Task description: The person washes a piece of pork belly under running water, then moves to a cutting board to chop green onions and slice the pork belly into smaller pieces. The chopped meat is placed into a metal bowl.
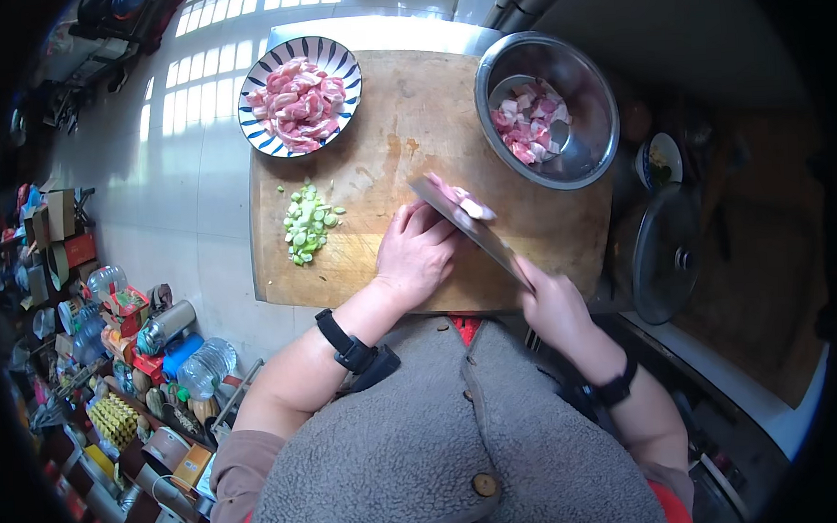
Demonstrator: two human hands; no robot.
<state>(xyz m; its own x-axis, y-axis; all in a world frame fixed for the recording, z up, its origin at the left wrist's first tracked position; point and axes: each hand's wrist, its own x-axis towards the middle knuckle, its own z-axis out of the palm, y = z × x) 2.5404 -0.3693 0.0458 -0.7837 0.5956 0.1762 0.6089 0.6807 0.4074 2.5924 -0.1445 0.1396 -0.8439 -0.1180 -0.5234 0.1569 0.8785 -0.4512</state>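
Note:
My right hand [555, 305] grips the handle of a kitchen knife [469, 228], whose broad blade slants over the wooden cutting board [413, 116]. Against the blade's near side lie the curled fingers of my left hand [418, 248]; whatever is beneath them is hidden. Cut pieces of raw meat [461, 196] rest along the blade's far side. Chopped green onion [308, 224] forms a pile at the board's left. A patterned plate [253, 132] at the back left holds raw meat strips [301, 103]. At the back right, a steel bowl [597, 144] contains raw meat chunks [532, 122].
Right of the board are a glass lid [657, 253] and a small white bowl [666, 152] with food in it. Water bottles [206, 368], boxes and a yellow egg tray [113, 419] crowd the floor at the lower left.

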